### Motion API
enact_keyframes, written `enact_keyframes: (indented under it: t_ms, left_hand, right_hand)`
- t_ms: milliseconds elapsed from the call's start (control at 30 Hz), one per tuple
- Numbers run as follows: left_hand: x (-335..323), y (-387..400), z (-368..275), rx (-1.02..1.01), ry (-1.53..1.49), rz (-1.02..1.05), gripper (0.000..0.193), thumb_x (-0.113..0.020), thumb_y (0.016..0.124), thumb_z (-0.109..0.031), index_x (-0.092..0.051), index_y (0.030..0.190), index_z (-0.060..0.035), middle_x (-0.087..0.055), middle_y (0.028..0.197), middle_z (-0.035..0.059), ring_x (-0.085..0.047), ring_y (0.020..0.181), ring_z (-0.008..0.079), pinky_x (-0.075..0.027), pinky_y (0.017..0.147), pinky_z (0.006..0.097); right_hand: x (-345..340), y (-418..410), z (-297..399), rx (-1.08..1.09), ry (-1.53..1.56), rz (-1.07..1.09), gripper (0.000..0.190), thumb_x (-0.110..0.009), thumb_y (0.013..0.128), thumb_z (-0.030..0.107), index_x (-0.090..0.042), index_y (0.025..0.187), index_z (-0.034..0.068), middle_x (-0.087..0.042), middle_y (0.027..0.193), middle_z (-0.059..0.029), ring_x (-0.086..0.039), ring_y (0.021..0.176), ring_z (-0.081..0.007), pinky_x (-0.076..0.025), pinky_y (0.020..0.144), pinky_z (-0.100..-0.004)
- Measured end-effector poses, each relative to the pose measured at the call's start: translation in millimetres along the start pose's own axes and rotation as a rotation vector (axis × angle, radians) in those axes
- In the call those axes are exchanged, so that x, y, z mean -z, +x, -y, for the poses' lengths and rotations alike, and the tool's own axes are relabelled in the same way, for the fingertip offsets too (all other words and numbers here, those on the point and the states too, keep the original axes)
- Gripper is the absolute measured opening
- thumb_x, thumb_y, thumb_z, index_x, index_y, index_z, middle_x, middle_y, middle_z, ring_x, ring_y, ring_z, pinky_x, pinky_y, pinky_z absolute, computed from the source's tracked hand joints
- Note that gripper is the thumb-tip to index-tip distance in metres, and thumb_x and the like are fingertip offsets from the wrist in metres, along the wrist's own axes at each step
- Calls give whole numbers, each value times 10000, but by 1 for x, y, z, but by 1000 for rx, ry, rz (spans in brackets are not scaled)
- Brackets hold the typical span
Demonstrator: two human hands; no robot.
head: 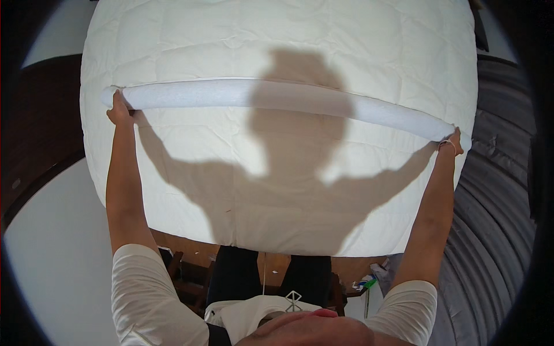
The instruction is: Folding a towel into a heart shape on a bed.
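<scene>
A long, soft-looking white roll (194, 95), seemingly of fabric or wadding, stretches across a cream quilted duvet (186, 138). Near its left end, my left hand (119, 110) grips the roll with the thumb on top. My right hand (451, 143), with a thin band at the wrist, holds it close to the right end. Both arms reach far apart and forward. The roll bows slightly and slopes down towards the right. Most of the fingers are hidden beneath or behind it. Shadow from my head and arms falls over the roll and duvet.
Gathered grey fabric (489, 225) runs along the right side. A dark brown panel (43, 116) and a pale surface (60, 259) are on the left. Below the duvet's near edge are a brown floor (275, 264), dark wooden parts (190, 277) and a small green item (369, 283).
</scene>
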State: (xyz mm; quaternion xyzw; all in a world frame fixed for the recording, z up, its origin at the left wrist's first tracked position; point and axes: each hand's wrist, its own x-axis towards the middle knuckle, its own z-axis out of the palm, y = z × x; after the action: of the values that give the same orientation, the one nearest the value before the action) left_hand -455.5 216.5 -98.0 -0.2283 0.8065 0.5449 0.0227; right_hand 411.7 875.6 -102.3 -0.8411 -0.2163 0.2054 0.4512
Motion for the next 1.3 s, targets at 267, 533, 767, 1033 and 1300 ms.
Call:
enact_keyframes:
  t_ms: [267, 533, 767, 1033, 1300]
  left_hand:
    - [-19, -60, -11, -88, 8, 121, 802, -923, 870, -329, -560, 1466, 67, -638, 1377, 246, -691, 1205, 410, -617, 951, 613]
    - [-71, -360, 5, -1335, 505, 1273, 913, -945, 825, -328, -540, 1605, -82, -564, 1595, 210, -508, 1498, 415, -439, 1195, 534]
    - [-134, -438, -9, -1446, 902, 1245, 856, -953, 771, -459, -651, 1488, -104, -622, 1357, 92, -569, 1345, 268, -462, 1081, 477]
    - [-174, -470, -14, -1270, 950, 1499, 720, -943, 787, -416, -688, 1380, -97, -663, 1374, 156, -653, 1293, 385, -552, 1090, 502]
    - [-167, -479, -13, -1290, 897, 1514, 644, -891, 858, -493, -721, 1334, -94, -704, 1254, 142, -706, 1162, 362, -584, 976, 490]
  right_hand:
    - [3, 18, -11, -35, -20, 82, 1077, -977, 773, 390, -403, 1567, -57, -663, 1343, -273, -734, 1115, -395, -655, 917, -537]
    - [102, -289, -94, -704, 628, 953, 458, -620, 1088, 543, -659, 1253, 118, -726, 1271, -67, -715, 1135, -281, -582, 1048, -471]
    - [68, -443, -88, -822, 820, 1061, 578, -667, 1080, 509, -579, 1477, 98, -628, 1478, -125, -580, 1396, -328, -473, 1202, -563]
    - [59, -446, -93, -784, 817, 1065, 643, -689, 1069, 534, -535, 1498, 80, -631, 1445, -114, -601, 1344, -326, -498, 1161, -556]
    - [84, -294, -84, -399, 796, 687, 208, -664, 1093, 229, -679, 1188, 45, -740, 1076, -81, -714, 1006, -205, -599, 872, -375]
